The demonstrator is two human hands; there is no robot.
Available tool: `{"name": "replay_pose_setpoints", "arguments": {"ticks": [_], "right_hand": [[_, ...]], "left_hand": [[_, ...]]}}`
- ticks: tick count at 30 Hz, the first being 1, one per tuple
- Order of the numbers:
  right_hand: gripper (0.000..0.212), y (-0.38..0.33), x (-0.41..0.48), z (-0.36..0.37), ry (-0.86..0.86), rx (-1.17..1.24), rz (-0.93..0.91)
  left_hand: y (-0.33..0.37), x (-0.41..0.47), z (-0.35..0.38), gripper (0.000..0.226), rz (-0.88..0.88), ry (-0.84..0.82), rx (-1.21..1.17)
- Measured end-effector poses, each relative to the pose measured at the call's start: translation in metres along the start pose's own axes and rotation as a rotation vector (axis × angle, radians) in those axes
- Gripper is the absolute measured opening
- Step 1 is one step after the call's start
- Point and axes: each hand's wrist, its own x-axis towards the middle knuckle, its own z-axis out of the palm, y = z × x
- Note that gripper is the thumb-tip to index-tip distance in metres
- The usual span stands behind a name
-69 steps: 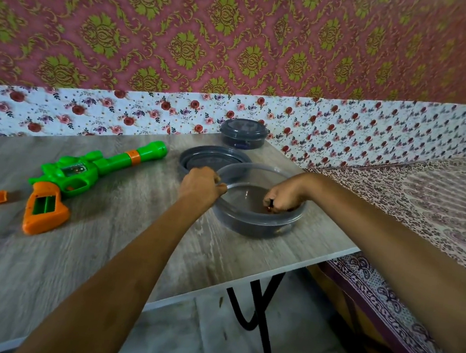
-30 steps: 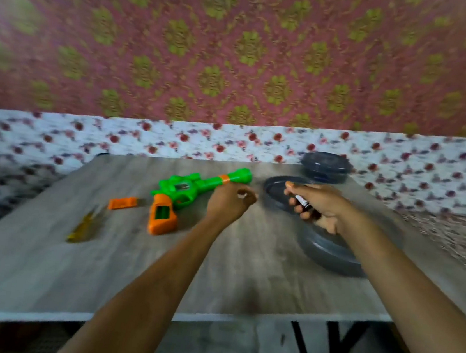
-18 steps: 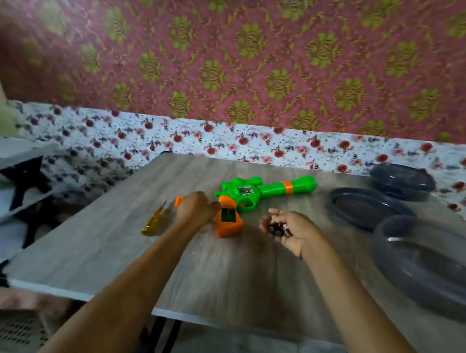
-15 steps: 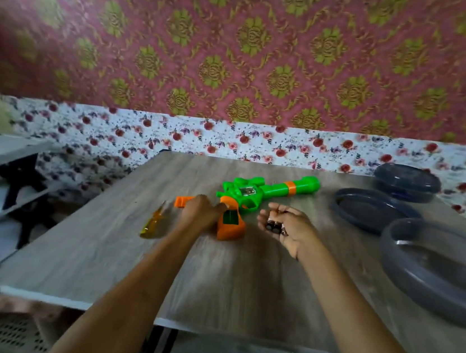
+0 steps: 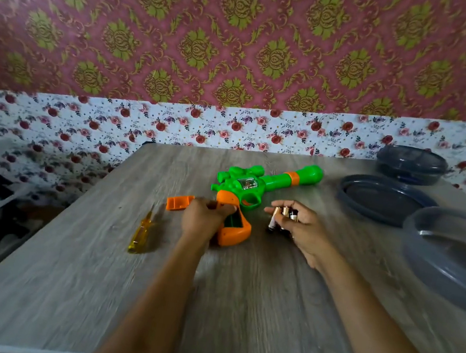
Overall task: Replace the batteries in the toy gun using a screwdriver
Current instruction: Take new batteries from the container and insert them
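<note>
a person's left hand (image 5: 202,221) curls round the orange handle of the toy gun (image 5: 257,186), pinning it flat on the wood-grain table (image 5: 239,309). the right hand (image 5: 301,231) closes its fingers round a small cluster of batteries (image 5: 281,215) just to the right of that handle. the battery bay (image 5: 233,221) lies open and face-up, a dark green slot in the orange plastic, between the two hands and touching the left one. from the batteries it sits a short way to the left. its long axis appears to run down the handle, slanting roughly from far-left to near-right. the cells stand nearer upright in the fingers, so they would likely need tipping over to lie along it. the green barrel points away to the far right. the gun is glossy moulded plastic, and the cells are smooth cylinders, copper-toned at the top. the removed orange cover (image 5: 179,202) lies just left of the left hand, with the yellow-handled screwdriver (image 5: 140,232) further left and nearer the camera, untouched. a grey lid (image 5: 349,202), a clear tub (image 5: 434,274) and a closed tub (image 5: 411,164) sit toward the table's right side.
</note>
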Motion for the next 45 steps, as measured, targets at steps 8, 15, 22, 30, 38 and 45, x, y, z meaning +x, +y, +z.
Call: {"name": "replay_pose_setpoints", "arguments": {"ticks": [8,15,22,30,38,45], "right_hand": [[0.025,0.005,-0.002,0.001,0.122,-0.096,-0.026],[0.016,-0.009,0.001,-0.001,0.188,0.214,-0.006],[0.009,-0.014,-0.002,0.013,0.181,0.242,-0.048],[0.017,-0.014,-0.009,0.026,0.254,-0.009,-0.469],[0.011,-0.004,-0.012,0.029,0.276,-0.259,-0.638],[0.011,-0.006,-0.015,0.033,0.334,-0.574,-0.728]], "left_hand": [[0.009,-0.009,0.005,0.031,-0.016,-0.121,-0.248],[0.017,-0.016,0.010,0.037,0.065,-0.102,-0.392],[0.024,-0.024,0.013,0.019,-0.044,-0.190,-0.539],[0.026,-0.028,0.022,0.008,0.010,-0.221,-0.547],[0.025,-0.033,0.021,0.024,0.028,-0.195,-0.581],[0.026,-0.034,0.022,0.013,0.027,-0.206,-0.582]]}}
